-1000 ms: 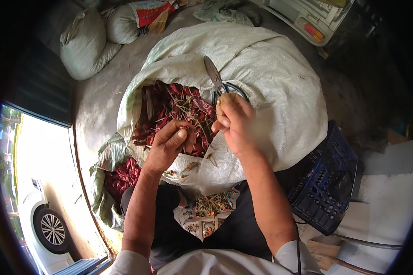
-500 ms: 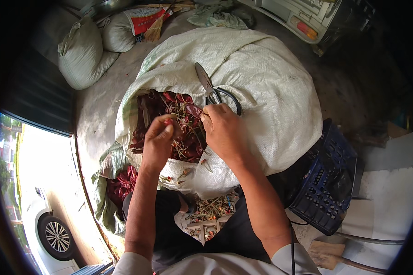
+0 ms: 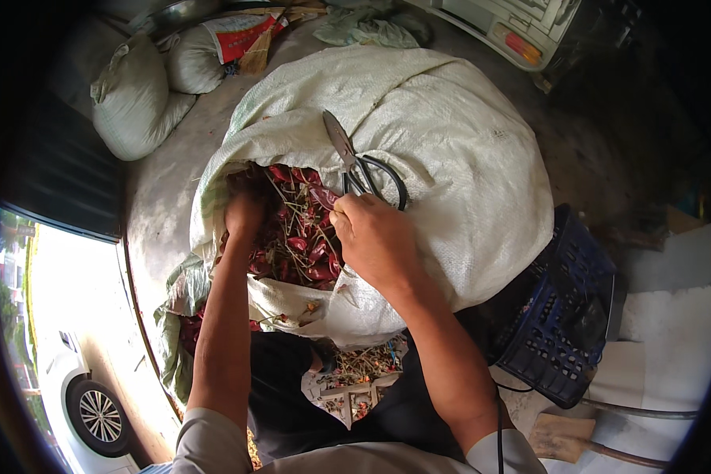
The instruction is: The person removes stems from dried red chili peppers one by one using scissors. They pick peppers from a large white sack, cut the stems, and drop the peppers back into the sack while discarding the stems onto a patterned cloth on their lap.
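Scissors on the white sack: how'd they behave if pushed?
The scissors probably won't flex; the blades look like metal. Being flat, they'd likely slide rather than roll, though the creased sack might snag the open handle loops.

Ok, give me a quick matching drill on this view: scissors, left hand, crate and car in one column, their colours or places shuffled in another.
Things
1. scissors
2. left hand
3. crate
4. car

Places and colours
A. dark blue, right of the white sack
B. white, far left
C. lying on the white sack
D. in the white sack's opening

Pairs: 1-C, 2-D, 3-A, 4-B
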`<state>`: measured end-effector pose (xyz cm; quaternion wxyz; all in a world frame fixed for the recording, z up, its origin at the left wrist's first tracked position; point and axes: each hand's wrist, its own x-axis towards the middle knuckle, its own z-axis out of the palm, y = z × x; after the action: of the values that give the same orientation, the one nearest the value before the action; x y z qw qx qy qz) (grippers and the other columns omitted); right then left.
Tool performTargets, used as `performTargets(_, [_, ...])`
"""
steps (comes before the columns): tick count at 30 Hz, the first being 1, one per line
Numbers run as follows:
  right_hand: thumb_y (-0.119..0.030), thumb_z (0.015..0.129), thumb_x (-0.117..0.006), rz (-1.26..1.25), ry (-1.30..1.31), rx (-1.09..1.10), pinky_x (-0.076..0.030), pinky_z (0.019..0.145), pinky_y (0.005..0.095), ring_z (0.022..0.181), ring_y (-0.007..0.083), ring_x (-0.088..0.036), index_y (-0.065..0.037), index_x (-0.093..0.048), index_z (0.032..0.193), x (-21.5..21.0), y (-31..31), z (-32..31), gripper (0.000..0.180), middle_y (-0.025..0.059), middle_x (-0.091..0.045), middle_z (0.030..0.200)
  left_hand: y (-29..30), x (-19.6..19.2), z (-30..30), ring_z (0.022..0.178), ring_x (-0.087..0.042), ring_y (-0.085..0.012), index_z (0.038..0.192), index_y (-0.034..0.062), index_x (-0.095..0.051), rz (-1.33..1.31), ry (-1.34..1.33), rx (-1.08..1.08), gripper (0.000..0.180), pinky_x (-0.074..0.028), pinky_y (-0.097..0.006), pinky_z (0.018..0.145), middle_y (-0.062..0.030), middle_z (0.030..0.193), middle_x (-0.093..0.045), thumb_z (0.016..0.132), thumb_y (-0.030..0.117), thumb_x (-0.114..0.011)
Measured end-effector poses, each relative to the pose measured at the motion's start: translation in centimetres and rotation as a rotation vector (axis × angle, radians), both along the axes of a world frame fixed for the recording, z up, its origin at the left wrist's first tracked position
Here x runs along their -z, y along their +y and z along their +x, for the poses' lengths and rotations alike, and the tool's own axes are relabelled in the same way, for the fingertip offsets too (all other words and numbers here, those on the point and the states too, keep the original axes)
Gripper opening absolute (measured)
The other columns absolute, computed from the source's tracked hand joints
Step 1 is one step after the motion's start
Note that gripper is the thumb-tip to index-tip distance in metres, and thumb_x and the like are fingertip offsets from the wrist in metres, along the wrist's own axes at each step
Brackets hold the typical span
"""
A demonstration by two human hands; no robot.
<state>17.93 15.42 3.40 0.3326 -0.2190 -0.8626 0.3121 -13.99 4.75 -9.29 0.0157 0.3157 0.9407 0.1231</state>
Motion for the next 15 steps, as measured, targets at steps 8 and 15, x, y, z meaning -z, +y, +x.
performTargets(8, [-0.019,0.093,-0.059,-0.026,-0.032,0.000,-0.054,0.062,0.0466,0.068,0.0364,-0.067,-0.004,-0.059,0.090,0.2,0.2,0.1,0.015,0.0166,-0.065,0.081,-1.3,-6.0,4.4,0.107,-0.066,-0.0370,0.122,0.0069,-0.064,0.296,-0.128,0.101,0.039,-0.052,-0.046,0.089,-0.0207,0.113,-0.070,0.088,0.027,-0.061])
performTargets(15, [-0.019,0.093,-0.058,-0.014,-0.197,-0.022,-0.057,0.065,0.0442,0.072,0.0359,-0.070,-0.004,-0.061,0.094,0.1,-0.6,0.6,0.016,0.0179,-0.068,0.086,0.6,-0.7,1.2,0.109,-0.063,-0.0408,0.137,0.0070,-0.052,0.101,0.207,0.453,0.055,-0.050,-0.048,0.092,-0.0236,0.125,-0.062,0.086,0.025,-0.064])
